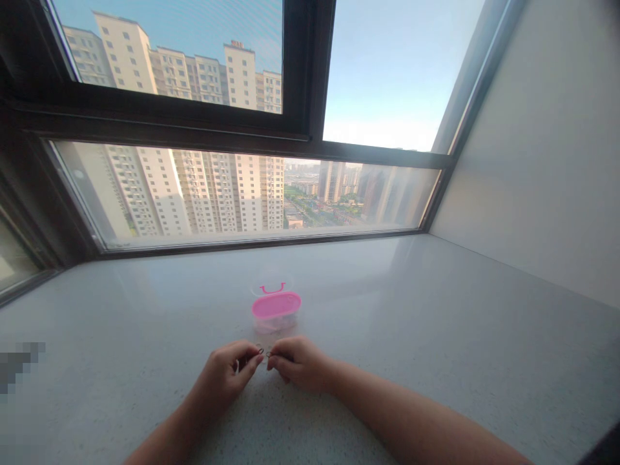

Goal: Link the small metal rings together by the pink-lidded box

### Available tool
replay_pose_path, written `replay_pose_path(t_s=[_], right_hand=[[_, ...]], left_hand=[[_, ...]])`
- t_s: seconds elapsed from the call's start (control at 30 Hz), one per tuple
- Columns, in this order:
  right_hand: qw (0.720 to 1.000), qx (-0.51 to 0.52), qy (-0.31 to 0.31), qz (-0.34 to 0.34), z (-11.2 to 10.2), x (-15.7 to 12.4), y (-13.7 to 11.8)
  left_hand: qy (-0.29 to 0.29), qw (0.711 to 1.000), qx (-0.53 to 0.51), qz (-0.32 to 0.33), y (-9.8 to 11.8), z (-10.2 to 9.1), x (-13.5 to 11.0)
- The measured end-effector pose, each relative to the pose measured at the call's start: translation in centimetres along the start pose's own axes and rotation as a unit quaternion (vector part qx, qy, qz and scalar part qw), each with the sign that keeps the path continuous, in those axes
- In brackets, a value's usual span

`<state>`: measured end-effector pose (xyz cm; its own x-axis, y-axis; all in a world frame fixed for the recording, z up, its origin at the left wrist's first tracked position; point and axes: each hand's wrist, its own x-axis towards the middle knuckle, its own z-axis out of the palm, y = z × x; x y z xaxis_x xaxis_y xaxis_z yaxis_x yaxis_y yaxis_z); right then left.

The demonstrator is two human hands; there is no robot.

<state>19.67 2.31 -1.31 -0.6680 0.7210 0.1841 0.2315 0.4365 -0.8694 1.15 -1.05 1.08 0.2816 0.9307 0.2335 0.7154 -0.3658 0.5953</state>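
Pinching small dark metal clips (264, 352) between fingertips, left hand (227, 374) and right hand (298, 363) meet over a pale speckled sill (436, 323). Just beyond stands a clear box with a pink lid (276, 309); behind, a dark-framed window (305, 123) shows tower blocks.

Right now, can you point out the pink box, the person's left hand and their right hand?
pink box (276, 305): head view, on its pink top.
left hand (227, 374): head view, on the back of the hand, fingertips pinching something small and dark.
right hand (299, 363): head view, on the knuckles, fingertips meeting the left's.
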Motion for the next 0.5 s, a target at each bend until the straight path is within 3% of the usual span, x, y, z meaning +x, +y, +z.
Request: replay_pose_path(t_s=[0.5], right_hand=[[1.0,0.001,0.006,-0.005,-0.09,0.01,-0.13]], left_hand=[[-0.007,1.0,-0.013,0.001,-0.25,0.14,-0.09]])
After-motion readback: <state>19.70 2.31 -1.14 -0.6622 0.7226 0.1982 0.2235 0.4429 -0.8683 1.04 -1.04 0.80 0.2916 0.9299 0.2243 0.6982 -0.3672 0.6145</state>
